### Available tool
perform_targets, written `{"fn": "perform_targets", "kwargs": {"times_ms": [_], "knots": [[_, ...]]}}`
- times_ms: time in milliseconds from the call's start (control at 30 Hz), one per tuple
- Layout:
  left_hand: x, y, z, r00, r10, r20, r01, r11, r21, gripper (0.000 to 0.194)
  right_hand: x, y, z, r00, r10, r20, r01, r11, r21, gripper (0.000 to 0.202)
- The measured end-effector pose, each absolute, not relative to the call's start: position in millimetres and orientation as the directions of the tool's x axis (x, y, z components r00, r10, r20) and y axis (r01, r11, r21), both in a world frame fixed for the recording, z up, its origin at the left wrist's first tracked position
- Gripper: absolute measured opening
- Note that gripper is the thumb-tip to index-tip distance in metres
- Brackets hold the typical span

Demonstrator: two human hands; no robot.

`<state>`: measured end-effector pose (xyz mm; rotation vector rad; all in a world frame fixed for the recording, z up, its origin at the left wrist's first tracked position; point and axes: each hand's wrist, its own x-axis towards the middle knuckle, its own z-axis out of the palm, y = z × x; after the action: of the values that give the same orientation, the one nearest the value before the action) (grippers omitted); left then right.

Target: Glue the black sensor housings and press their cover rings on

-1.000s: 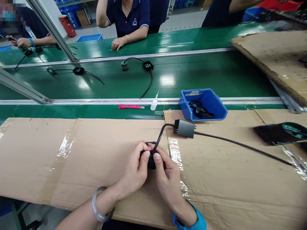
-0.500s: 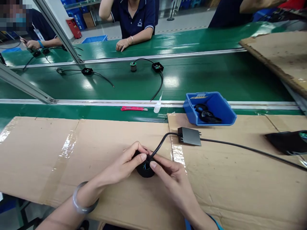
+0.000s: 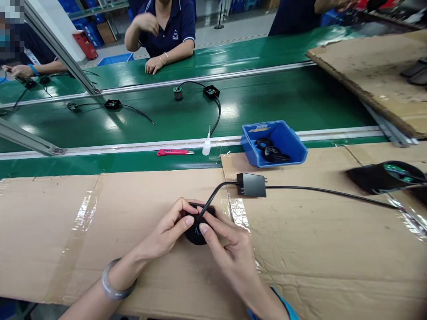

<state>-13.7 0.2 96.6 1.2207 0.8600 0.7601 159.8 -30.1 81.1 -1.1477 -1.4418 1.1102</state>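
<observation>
Between my two hands is a round black plastic housing [image 3: 197, 236] with bluish wires or parts showing in its opening. My left hand [image 3: 175, 222] pinches its left side with thumb and fingers. On its right side, my right hand [image 3: 228, 242] closes thumb and fingers on the housing near the cable's entry. A thick black cable [image 3: 213, 195] rises from it to a dark grey rectangular box [image 3: 252, 185], which lies on the cardboard. From the box's other end a thinner cord runs right. The housing's far side is partly hidden by my fingers.
Cardboard [image 3: 133, 195] covers the bench. Behind lie a red utility knife [image 3: 174, 152], a small white dropper bottle [image 3: 207, 144] and a blue bin [image 3: 250, 144] with black rings. A green conveyor [image 3: 267, 102] carries wired circuit parts. At right lies a black housing [image 3: 373, 178]; co-workers sit opposite.
The view has shifted, so most things sit further left. Both hands keep hold of the housing with little change. A co-worker opposite has lowered a raised hand towards the chest.
</observation>
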Motion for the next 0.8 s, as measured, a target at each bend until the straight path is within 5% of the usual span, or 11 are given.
{"fn": "perform_targets", "kwargs": {"times_ms": [367, 667, 800], "knots": [[24.7, -34.0, 82.8, 0.252, 0.948, 0.192, 0.163, -0.238, 0.958, 0.012, 145.2, -56.1, 68.1, 0.158, 0.974, 0.162, 0.137, 0.141, -0.980, 0.033], [11.4, -36.6, 96.1, 0.260, 0.963, -0.066, 0.244, 0.001, 0.970, 0.026, 127.0, -67.1, 64.0, 0.232, 0.946, 0.225, 0.241, 0.169, -0.956, 0.028], [7.8, -39.1, 87.4, 0.182, 0.976, -0.119, 0.085, 0.105, 0.991, 0.032, 123.9, -73.9, 62.2, 0.227, 0.938, 0.261, 0.336, 0.176, -0.925, 0.032]]}}
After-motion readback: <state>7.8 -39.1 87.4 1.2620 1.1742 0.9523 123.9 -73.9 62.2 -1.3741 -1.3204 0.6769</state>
